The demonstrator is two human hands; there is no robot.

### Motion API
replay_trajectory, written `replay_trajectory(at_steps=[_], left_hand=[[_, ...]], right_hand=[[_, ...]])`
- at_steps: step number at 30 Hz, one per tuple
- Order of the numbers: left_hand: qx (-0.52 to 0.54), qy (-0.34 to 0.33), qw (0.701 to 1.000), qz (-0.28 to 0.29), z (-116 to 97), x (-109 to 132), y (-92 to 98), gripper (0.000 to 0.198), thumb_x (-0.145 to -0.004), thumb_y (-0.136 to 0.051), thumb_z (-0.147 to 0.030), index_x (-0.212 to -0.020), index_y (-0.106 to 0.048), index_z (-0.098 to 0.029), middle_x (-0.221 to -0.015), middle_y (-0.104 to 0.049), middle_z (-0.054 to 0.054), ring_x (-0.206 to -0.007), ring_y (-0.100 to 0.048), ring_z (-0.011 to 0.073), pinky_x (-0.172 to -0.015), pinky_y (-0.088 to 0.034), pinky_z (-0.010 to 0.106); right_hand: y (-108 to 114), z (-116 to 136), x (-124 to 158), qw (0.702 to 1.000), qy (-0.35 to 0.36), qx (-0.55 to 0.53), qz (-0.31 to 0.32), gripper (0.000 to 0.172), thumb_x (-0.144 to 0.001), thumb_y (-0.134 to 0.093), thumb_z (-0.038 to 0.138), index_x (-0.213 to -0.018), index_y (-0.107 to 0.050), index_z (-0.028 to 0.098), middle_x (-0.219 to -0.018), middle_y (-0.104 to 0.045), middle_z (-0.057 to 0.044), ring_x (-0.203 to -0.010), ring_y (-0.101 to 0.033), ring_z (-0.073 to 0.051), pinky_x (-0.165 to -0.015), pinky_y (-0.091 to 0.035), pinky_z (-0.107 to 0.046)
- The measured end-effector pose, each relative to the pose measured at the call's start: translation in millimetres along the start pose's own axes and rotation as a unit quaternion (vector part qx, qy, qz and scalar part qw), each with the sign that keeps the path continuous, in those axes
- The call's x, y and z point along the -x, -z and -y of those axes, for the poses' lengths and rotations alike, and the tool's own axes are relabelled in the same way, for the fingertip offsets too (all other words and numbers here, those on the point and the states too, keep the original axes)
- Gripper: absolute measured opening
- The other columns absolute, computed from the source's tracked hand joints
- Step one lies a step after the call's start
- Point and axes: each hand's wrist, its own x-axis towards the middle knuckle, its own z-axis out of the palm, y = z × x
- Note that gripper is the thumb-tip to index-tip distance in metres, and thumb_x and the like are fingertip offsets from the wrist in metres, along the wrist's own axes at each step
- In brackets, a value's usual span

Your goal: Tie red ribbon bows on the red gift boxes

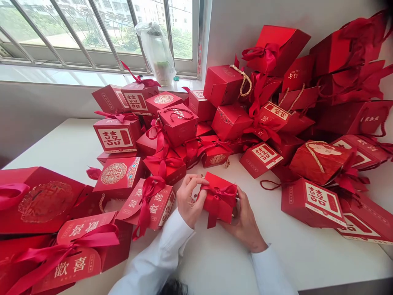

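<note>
1. Gift box (219,197): 1, small, red paper, held between both hands over the white table (294,256). Can't tell if its underside touches the table.
2. Red ribbon bow (221,191): 1, tied across the box top, one tail hanging off the near side.
3. Hands: 2, both the person's own. Left hand (189,200) has fingers curled, tips pressed to the box's left edge by the ribbon, a pinch. Exact pinched layer can't be told. Right hand (244,221) wraps the box's right side, fingers hidden behind it, so its grip is only partly visible.
4. White sleeves: 2, left sleeve (155,256) and right sleeve (270,272), both cuffs at the wrists.
5. Nearest neighbour: 1 red box with a ribbon (150,205), just beside the left hand, not touching it.
6. Red boxes and red paper bags (230,121): well over 20 in overlapping heaps on the table, left and far right. Exact count blocked by overlap. Many carry gold double-happiness labels, ribbons or gold rope handles.
7. Barred window (101,32): 1, behind the heap.
8. Bottle in a plastic bag (156,53): 1, on the sill (76,74).
</note>
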Motion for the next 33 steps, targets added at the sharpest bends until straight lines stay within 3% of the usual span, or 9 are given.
replay_trajectory(at_steps=[3, 6, 9, 12, 16, 21, 27, 33], left_hand=[[-0.02, -0.053, 0.998, -0.022, 0.1, -1.0, 2.7, 0.022, -0.078, -0.047, -0.004, -0.087, -0.061, -0.018, -0.086, -0.058, 0.002, -0.082, -0.059, 0.0145, -0.075, -0.048, 0.026], [-0.029, -0.078, 0.996, -0.024, 2.0, -0.6, 3.7, 0.024, -0.08, -0.048, -0.005, -0.097, -0.058, -0.018, -0.089, -0.061, 0.003, -0.084, -0.059, 0.0151, -0.076, -0.049, 0.027], [-0.036, -0.065, 0.997, -0.001, 4.3, 1.3, 2.4, 0.021, -0.085, -0.048, -0.009, -0.102, -0.055, -0.018, -0.092, -0.062, 0.004, -0.087, -0.059, 0.0159, -0.077, -0.049, 0.028], [-0.04, -0.053, 0.998, 0.005, 4.8, 3.2, 1.5, 0.018, -0.088, -0.045, -0.012, -0.102, -0.055, -0.018, -0.094, -0.062, 0.005, -0.089, -0.059, 0.0166, -0.078, -0.048, 0.029], [-0.047, -0.047, 0.998, 0.015, 2.4, 4.9, 2.6, 0.02, -0.09, -0.041, -0.011, -0.102, -0.055, -0.019, -0.096, -0.06, 0.006, -0.091, -0.057, 0.0169, -0.08, -0.048, 0.03], [-0.047, -0.049, 0.998, 0.019, 0.6, 4.5, 4.0, 0.021, -0.09, -0.04, -0.01, -0.102, -0.056, -0.018, -0.096, -0.058, 0.006, -0.09, -0.056, 0.0164, -0.079, -0.048, 0.029], [-0.05, -0.047, 0.997, 0.021, 0.9, 2.5, 4.2, 0.022, -0.09, -0.041, -0.008, -0.102, -0.056, -0.018, -0.096, -0.057, 0.006, -0.089, -0.056, 0.0157, -0.078, -0.047, 0.029], [-0.051, -0.047, 0.997, 0.021, -1.1, 3.6, 2.2, 0.023, -0.09, -0.04, -0.008, -0.101, -0.056, -0.019, -0.095, -0.057, 0.006, -0.088, -0.056, 0.0162, -0.076, -0.047, 0.029]], right_hand=[[11.6, 1.2, -2.8, 0.998, 0.008, -0.054, 0.027, 0.093, -0.074, -0.067, 0.056, -0.146, -0.017, 0.027, -0.142, -0.035, -0.014, -0.125, -0.044, -0.032, -0.1, -0.044, -0.048], [30.3, 9.9, -14.2, 0.993, 0.044, -0.107, -0.005, 0.07, -0.082, -0.044, 0.07, -0.137, -0.04, 0.026, -0.137, -0.042, -0.011, -0.127, -0.041, -0.031, -0.104, -0.037, -0.047], [47.2, 28.6, -35.9, 0.997, 0.063, -0.051, -0.017, 0.038, -0.095, -0.037, 0.049, -0.116, -0.061, 0.028, -0.118, -0.055, -0.007, -0.114, -0.051, -0.024, -0.097, -0.041, -0.038], [53.9, 47.3, -59.2, 0.993, 0.094, 0.05, 0.055, 0.019, -0.092, -0.054, 0.032, -0.106, -0.065, 0.028, -0.105, -0.061, -0.003, -0.101, -0.057, -0.019, -0.086, -0.043, -0.03], [52.0, 53.1, -73.6, 0.986, 0.122, 0.084, 0.076, 0.014, -0.088, -0.06, 0.026, -0.102, -0.065, 0.026, -0.096, -0.063, -0.001, -0.09, -0.059, -0.016, -0.079, -0.045, -0.027], [57.3, 45.8, -70.8, 0.984, 0.121, 0.098, 0.083, 0.017, -0.086, -0.063, 0.025, -0.103, -0.064, 0.026, -0.094, -0.063, -0.001, -0.089, -0.059, -0.016, -0.078, -0.045, -0.027], [65.3, 47.7, -69.5, 0.977, 0.151, 0.081, 0.126, 0.04, -0.086, -0.06, 0.014, -0.122, -0.056, 0.028, -0.102, -0.058, -0.004, -0.093, -0.057, -0.017, -0.08, -0.045, -0.029], [66.9, 49.5, -67.0, 0.973, 0.156, 0.101, 0.14, 0.019, -0.085, -0.057, 0.009, -0.092, -0.066, 0.024, -0.097, -0.055, -0.004, -0.087, -0.058, -0.015, -0.076, -0.044, -0.027]])
